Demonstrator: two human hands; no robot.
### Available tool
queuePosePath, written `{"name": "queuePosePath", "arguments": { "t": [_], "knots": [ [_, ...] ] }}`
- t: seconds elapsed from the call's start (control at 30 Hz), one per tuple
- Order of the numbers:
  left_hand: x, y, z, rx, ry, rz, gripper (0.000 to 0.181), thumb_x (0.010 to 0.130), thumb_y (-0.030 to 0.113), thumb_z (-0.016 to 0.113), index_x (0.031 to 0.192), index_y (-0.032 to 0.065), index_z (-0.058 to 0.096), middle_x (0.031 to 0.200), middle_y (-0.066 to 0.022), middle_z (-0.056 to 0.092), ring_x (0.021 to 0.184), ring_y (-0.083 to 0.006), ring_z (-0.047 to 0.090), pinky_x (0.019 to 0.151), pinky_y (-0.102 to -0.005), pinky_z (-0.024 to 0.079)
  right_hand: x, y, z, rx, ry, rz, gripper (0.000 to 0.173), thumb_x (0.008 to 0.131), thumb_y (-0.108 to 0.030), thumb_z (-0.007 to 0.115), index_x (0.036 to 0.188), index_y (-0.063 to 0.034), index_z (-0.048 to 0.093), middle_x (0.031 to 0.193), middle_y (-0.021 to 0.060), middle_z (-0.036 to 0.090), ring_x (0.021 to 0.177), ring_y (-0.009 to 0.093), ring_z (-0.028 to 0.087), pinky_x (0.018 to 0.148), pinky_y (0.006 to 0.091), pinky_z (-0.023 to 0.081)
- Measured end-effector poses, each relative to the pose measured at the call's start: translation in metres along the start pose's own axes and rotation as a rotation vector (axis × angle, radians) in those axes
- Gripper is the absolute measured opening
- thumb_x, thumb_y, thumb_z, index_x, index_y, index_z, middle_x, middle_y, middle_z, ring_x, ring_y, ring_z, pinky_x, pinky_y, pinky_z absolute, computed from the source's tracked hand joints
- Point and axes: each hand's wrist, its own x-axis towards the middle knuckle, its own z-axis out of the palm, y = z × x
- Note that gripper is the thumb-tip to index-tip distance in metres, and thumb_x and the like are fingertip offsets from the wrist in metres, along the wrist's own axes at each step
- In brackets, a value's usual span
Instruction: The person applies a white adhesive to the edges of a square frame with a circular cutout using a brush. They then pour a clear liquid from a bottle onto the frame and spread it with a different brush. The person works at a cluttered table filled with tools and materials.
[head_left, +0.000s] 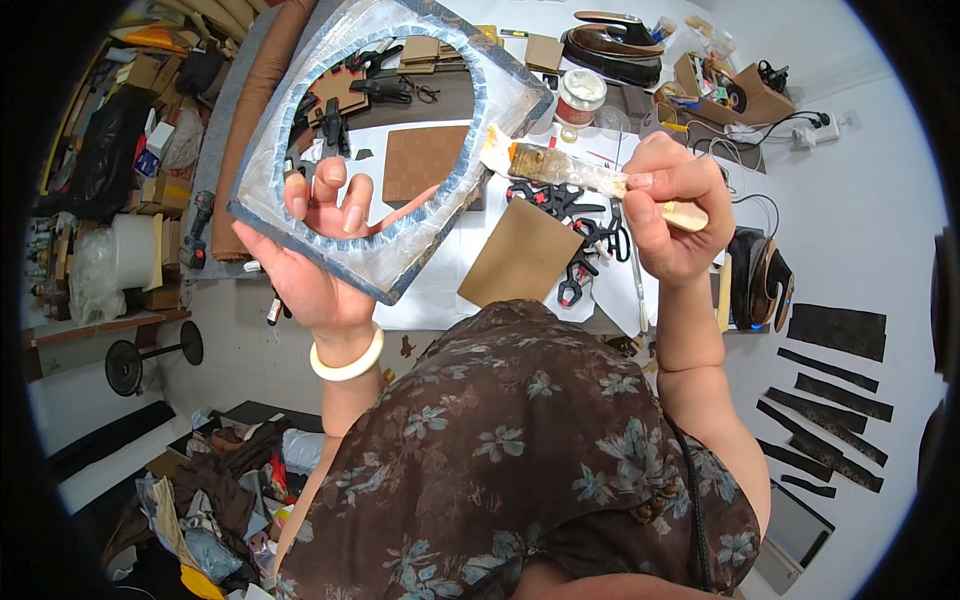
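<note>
My left hand (304, 281) holds up a square panel (379, 266) with a large round opening. The thumb is at its edge and several fingers show through the hole. Snipped blue fabric tabs are folded around the opening, and the face between looks whitish and wet. In my right hand (679, 210) is a flat brush (559, 169), pinched between thumb and fingers. White paste coats its bristles, which meet the panel's right edge or hover just by it; I cannot tell which. Beneath the panel, a brown patterned box (424, 161) lies on white paper.
A tan board (521, 251) lies beside black spring clamps (574, 289) and scissors (617, 234). Behind them stand an opened jar of white paste (580, 97) and an iron (615, 49). Another iron (759, 277) is at right. A brown fabric roll (259, 127) and a drill (197, 229) lie left.
</note>
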Motion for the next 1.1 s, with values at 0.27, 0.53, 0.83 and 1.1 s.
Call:
{"name": "queuePosePath", "arguments": {
  "t": [0.27, 0.53, 0.83, 1.1],
  "knots": [
    [0.001, 0.001, 0.0, -0.009, -0.015, 0.004, 0.056, 0.096, 0.067, 0.035, 0.088, 0.0126, 0.047, 0.113, -0.0105, 0.053, 0.077, -0.0227, 0.046, 0.096, -0.0807, 0.031, -0.004, 0.007, -0.001, 0.112, 0.076, 0.092, 0.01, 0.091, 0.003, 0.061, 0.093, -0.0006, 0.052, 0.088, 0.0098, 0.061, 0.073, 0.01, 0.053, 0.064, 0.0232, 0.043],
    [0.001, 0.002, -0.001, -0.025, -0.034, -0.018, 0.056, 0.096, 0.067, 0.035, 0.087, 0.0125, 0.045, 0.112, -0.0108, 0.053, 0.077, -0.023, 0.047, 0.096, -0.0806, 0.031, -0.004, 0.01, -0.007, 0.186, 0.11, 0.14, 0.01, 0.091, 0.003, 0.059, 0.094, 0.001, 0.05, 0.088, 0.0126, 0.061, 0.075, 0.012, 0.054, 0.063, 0.0228, 0.043],
    [0.001, 0.002, -0.002, -0.034, -0.017, -0.012, 0.055, 0.096, 0.067, 0.036, 0.087, 0.0129, 0.045, 0.113, -0.0117, 0.056, 0.078, -0.0231, 0.046, 0.098, -0.0822, 0.027, -0.013, -0.009, 0.013, 0.059, 0.066, 0.129, 0.018, 0.084, 0.004, 0.066, 0.093, 0.0, 0.052, 0.087, 0.0129, 0.064, 0.075, 0.015, 0.059, 0.063, 0.0262, 0.048],
    [0.002, -0.001, -0.003, -0.045, 0.037, 0.014, 0.055, 0.095, 0.068, 0.039, 0.087, 0.0133, 0.045, 0.114, -0.0104, 0.055, 0.079, -0.0227, 0.045, 0.098, -0.0813, 0.027, -0.016, -0.02, 0.027, -0.027, -0.043, 0.066, 0.025, 0.075, 0.005, 0.072, 0.092, -0.0036, 0.056, 0.082, 0.0109, 0.066, 0.067, 0.021, 0.062, 0.06, 0.0298, 0.051]
  ]
}}
